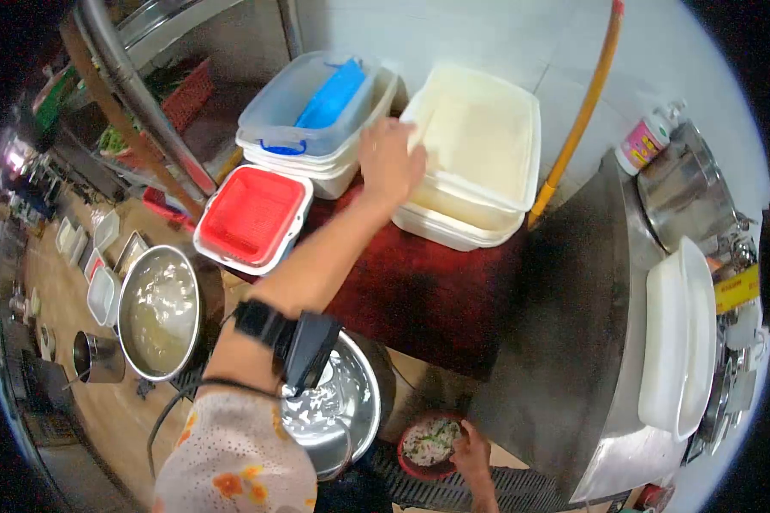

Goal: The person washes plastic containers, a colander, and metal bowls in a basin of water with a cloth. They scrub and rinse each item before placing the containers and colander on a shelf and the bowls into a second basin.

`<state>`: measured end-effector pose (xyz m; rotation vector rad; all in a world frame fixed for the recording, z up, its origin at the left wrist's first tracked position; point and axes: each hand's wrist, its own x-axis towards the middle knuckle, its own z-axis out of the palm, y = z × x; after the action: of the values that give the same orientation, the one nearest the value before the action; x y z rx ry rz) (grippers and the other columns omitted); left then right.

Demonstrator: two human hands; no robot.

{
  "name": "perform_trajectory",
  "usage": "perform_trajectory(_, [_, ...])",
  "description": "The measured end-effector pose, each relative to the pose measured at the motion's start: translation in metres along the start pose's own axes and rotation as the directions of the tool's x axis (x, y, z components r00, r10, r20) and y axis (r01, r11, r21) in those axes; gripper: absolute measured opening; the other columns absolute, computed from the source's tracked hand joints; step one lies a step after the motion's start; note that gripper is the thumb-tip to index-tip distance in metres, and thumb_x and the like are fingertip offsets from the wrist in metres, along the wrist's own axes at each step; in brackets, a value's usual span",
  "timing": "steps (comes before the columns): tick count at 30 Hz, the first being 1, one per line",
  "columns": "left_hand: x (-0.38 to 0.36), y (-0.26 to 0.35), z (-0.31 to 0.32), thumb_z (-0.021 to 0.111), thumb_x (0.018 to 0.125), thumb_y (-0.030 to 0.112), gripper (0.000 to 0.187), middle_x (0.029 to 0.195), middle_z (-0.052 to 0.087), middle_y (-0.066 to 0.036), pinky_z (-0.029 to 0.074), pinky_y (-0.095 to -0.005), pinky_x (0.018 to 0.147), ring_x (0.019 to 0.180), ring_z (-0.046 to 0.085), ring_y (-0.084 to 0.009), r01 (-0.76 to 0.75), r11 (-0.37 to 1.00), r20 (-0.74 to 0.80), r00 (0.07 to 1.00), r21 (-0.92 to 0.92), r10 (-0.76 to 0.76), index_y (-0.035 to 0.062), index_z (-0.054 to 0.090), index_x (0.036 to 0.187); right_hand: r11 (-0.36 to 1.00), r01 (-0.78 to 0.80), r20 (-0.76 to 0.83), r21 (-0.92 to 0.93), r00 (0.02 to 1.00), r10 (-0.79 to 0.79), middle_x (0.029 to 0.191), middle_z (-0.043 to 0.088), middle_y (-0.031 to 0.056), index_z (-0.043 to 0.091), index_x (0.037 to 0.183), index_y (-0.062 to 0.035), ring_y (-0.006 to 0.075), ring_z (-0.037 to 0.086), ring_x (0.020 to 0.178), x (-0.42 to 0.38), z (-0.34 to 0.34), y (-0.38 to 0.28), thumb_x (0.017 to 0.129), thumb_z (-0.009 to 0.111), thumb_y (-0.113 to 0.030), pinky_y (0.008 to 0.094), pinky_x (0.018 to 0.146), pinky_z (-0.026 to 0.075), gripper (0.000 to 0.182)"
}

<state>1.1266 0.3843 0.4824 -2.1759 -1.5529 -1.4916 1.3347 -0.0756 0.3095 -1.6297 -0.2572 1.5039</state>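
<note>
My left hand [391, 160] reaches across the dark red tabletop to the left rim of a white plastic tub [479, 128]. Its thumb and fingertips close on that rim, slightly blurred. This tub sits askew over another white tub [453, 224]. Low in the view, my right hand [470, 455] grips the right edge of a red bowl [409, 466]. Inside the bowl is a pale, chopped-looking food [432, 442] with green bits. A black device [304, 342] is strapped to my left wrist, with a cable running from it.
A clear tub [265, 107] with a blue item tops a stack left of my hand; a red basket [252, 214] stands nearer. Steel basins [351, 402] lie below. At right, a steel counter [607, 342] bears a white tray [666, 342] and a pot [684, 188]. An orange pole [577, 128] leans behind.
</note>
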Motion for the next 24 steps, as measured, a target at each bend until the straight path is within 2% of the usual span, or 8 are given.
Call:
perform_trajectory(1, [-0.019,0.007,-0.022,0.060,0.070,0.015,0.025,0.098,0.055,-0.017,0.037,-0.0448,0.086,0.094,0.051,-0.0334,-0.002,0.998,0.011,1.000,-0.064,0.003,0.0065,0.062,0.093,1.000,0.006,0.008,-0.009,1.000,-0.006,0.071,0.055,0.0067,0.042,0.126,-0.0015,0.0140,0.048,0.049,-0.002,0.009,-0.009,0.089,0.051,-0.026,0.0307,0.050,0.045,0.046])
perform_trajectory(3, [-0.027,-0.006,-0.050,0.060,0.070,0.011,0.023,0.095,0.056,-0.016,0.037,-0.0441,0.085,0.092,0.051,-0.0331,-0.037,0.993,0.004,0.999,-0.110,0.038,0.0054,0.061,0.092,0.529,0.303,0.142,-0.793,0.936,-0.323,0.072,0.055,0.0103,0.049,0.119,-0.0037,0.0208,0.051,0.053,-0.009,0.040,-0.043,0.087,0.049,-0.015,0.0363,0.051,0.046,0.034])
perform_trajectory(4, [-0.026,-0.022,-0.059,0.060,0.070,0.011,0.023,0.093,0.056,-0.016,0.038,-0.0441,0.085,0.092,0.051,-0.0331,-0.070,0.994,-0.006,0.998,-0.090,0.070,0.0047,0.061,0.092,0.522,0.303,0.142,-0.797,0.935,-0.325,0.072,0.055,0.0103,0.049,0.119,-0.0037,0.0208,0.051,0.053,-0.009,0.055,-0.058,0.087,0.049,-0.015,0.0363,0.051,0.046,0.034])
perform_trajectory(6, [-0.002,-0.064,-0.065,0.057,0.068,0.009,0.019,0.083,0.056,-0.016,0.039,-0.0441,0.080,0.087,0.052,-0.0330,-0.022,0.999,-0.157,0.987,0.049,0.030,0.0052,0.061,0.086,-0.097,0.523,0.442,-0.847,0.590,-0.676,0.077,0.055,0.0136,0.053,0.112,-0.0047,0.0277,0.053,0.062,-0.005,0.088,-0.088,0.081,0.049,-0.005,0.0398,0.055,0.046,0.031])
perform_trajectory(8, [0.024,-0.095,-0.072,0.056,0.071,0.011,0.021,0.092,0.056,-0.019,0.041,-0.0465,0.081,0.092,0.052,-0.0351,0.108,0.982,-0.104,0.990,0.157,-0.092,0.0049,0.060,0.091,-0.227,0.642,0.542,-0.732,0.347,-0.765,0.087,0.056,0.0140,0.054,0.106,-0.0041,0.0314,0.054,0.076,0.010,0.123,-0.123,0.078,0.053,-0.006,0.0405,0.067,0.045,0.029])
perform_trajectory(15, [0.080,-0.150,-0.031,0.061,0.073,0.028,0.043,0.108,0.056,-0.019,0.044,-0.0428,0.083,0.099,0.053,-0.0367,0.116,0.901,0.323,0.908,0.418,-0.267,0.0055,0.055,0.110,-0.199,0.414,0.389,-0.888,0.447,-0.806,0.128,0.032,0.0188,0.039,0.127,-0.0081,0.0377,0.029,0.117,0.092,0.178,-0.126,0.085,0.050,-0.021,0.0553,0.096,0.022,0.045])
perform_trajectory(22, [0.083,-0.196,-0.013,0.061,0.074,0.037,0.046,0.100,0.061,-0.018,0.044,-0.0402,0.083,0.091,0.058,-0.0339,0.122,0.838,0.314,0.890,0.532,-0.329,0.0043,0.058,0.106,-0.210,0.295,0.343,-0.932,0.538,-0.770,0.133,0.024,0.0189,0.034,0.131,-0.0132,0.0396,0.021,0.123,0.110,0.167,-0.094,0.087,0.047,-0.034,0.0600,0.096,0.018,0.051])
perform_trajectory(24, [0.093,-0.195,-0.025,0.059,0.075,0.035,0.041,0.098,0.062,-0.015,0.045,-0.0404,0.076,0.092,0.059,-0.0308,0.198,0.938,0.164,0.954,0.283,-0.250,0.0058,0.059,0.105,-0.195,0.292,0.335,-0.936,0.577,-0.745,0.134,0.024,0.0186,0.034,0.131,-0.0138,0.0395,0.021,0.123,0.109,0.168,-0.100,0.086,0.047,-0.036,0.0602,0.096,0.018,0.051])
